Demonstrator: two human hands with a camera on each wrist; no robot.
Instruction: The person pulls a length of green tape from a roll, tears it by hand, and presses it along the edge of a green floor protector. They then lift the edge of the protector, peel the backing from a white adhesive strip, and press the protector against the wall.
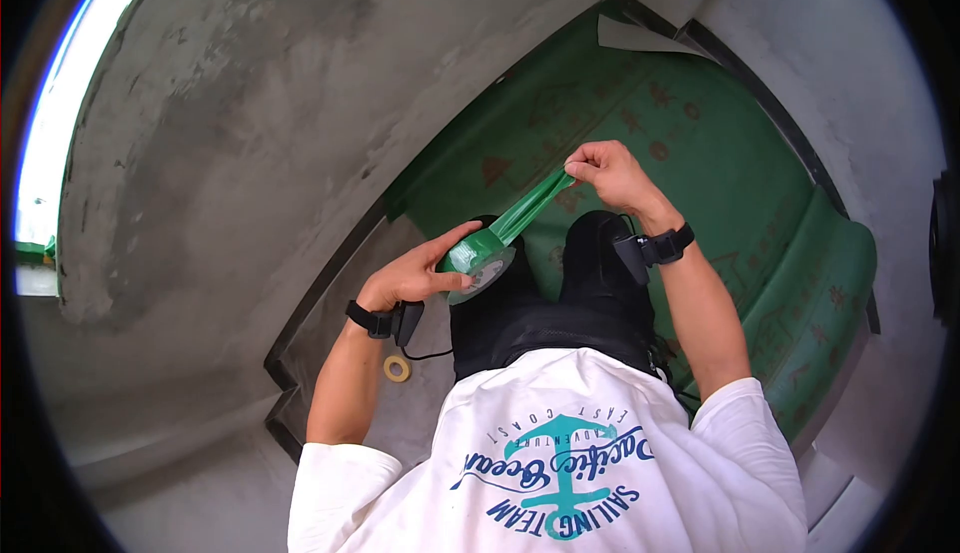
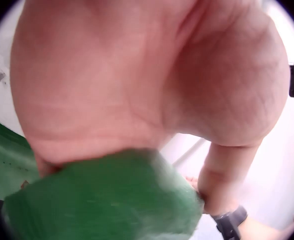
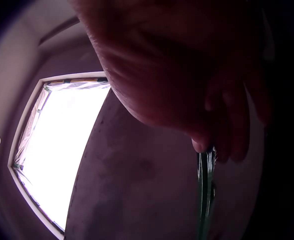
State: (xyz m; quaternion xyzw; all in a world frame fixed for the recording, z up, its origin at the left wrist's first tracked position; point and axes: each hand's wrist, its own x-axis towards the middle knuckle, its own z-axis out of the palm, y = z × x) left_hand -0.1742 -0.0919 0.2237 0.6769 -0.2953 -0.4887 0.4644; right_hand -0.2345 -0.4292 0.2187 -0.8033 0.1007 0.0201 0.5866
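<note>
In the head view my left hand [image 1: 410, 271] grips a wide roll of green tape [image 1: 478, 253], thumb on its flat side and fingers over the far side. A crumpled strip of tape [image 1: 530, 208] runs from the roll up to my right hand [image 1: 610, 175], which pinches its end between thumb and fingers. The left wrist view has the roll [image 2: 107, 200] large and close against the left palm [image 2: 102, 90]. Seen from the right wrist, the strip [image 3: 205, 190] hangs narrow and bunched below the thumb tip.
Green printed floor covering [image 1: 700, 183] lies ahead and to the right, one corner folded back. A small yellowish tape ring [image 1: 397, 369] lies on the bare floor at left. Grey walls [image 1: 280, 83] rise around, with a bright window [image 3: 62, 150]. My knees [image 1: 600, 253] are below the hands.
</note>
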